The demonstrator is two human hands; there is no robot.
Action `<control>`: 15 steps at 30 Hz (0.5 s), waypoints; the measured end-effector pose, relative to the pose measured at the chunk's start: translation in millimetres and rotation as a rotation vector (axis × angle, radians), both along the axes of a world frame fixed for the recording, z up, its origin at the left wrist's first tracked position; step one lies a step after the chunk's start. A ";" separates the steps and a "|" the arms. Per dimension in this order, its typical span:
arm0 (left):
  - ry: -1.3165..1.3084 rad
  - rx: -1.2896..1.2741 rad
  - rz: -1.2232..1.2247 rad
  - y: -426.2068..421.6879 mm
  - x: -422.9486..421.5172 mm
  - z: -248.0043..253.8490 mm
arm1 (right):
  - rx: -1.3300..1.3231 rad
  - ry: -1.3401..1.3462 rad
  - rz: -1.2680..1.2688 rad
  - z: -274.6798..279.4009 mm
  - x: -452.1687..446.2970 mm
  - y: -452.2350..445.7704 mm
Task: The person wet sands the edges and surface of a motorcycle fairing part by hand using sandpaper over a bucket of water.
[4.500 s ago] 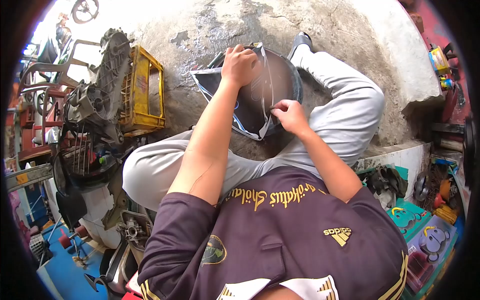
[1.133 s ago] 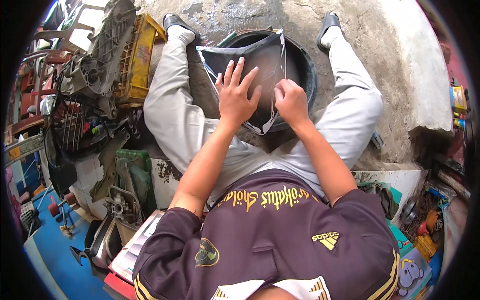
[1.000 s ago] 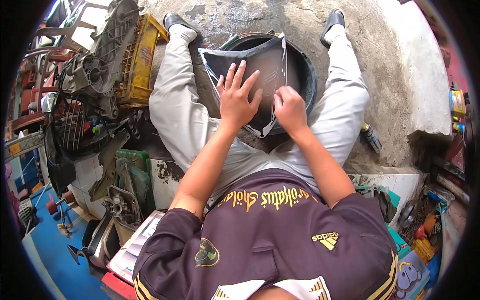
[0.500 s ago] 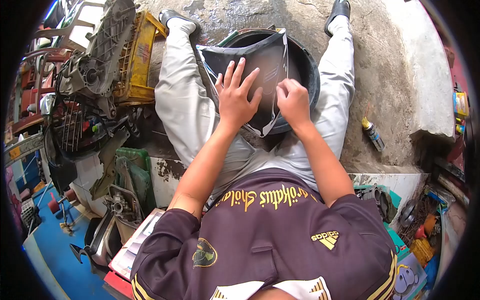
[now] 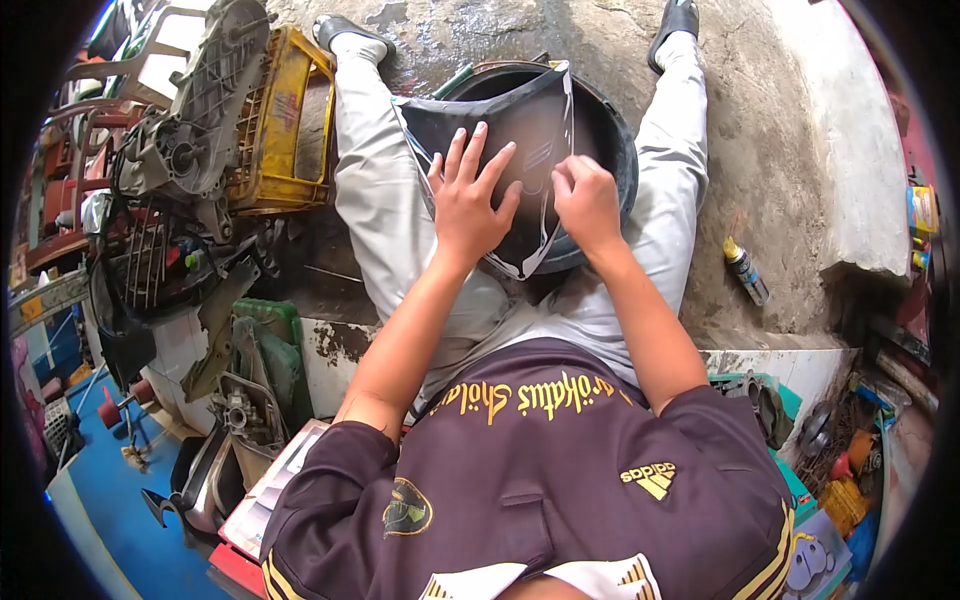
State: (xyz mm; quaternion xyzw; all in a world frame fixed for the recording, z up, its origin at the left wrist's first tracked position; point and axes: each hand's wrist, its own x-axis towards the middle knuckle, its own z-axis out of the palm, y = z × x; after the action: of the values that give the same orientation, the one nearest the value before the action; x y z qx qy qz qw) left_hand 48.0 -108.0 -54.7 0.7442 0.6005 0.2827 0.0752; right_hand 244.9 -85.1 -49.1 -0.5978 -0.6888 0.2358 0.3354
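Over the black basin, its contents unclear, lay a dark panel, left hand spread wide on it, right hand curled narrow, grip unclear. Left of the basin sat a yellow crate.

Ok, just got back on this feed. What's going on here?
A seated person has both hands at a dark, glossy-edged panel overlapping a round black basin. The left hand is spread flat on the panel; the right hand has its fingers bunched by the right edge, though any grip is unclear. A can lies off to the right.
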 end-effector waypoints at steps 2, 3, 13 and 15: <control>0.007 -0.007 -0.003 0.0 0.0 0.3 | -0.038 0.030 0.062 3.1 -0.5 -20.4; 0.007 -0.007 -0.003 -0.4 -0.1 0.4 | -0.053 0.023 0.085 3.4 -1.4 -35.4; 0.001 -0.005 -0.010 0.8 0.4 2.0 | 0.124 -0.032 0.028 -8.0 -1.0 5.0; -0.003 -0.014 -0.005 -1.4 1.9 1.4 | 0.123 -0.028 0.015 -6.5 1.0 6.1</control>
State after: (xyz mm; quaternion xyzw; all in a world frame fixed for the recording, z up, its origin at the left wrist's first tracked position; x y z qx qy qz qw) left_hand 49.9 -109.4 -53.3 0.7447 0.6007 0.2791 0.0821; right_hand 245.9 -79.0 -55.6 -0.5742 -0.7112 0.1871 0.3599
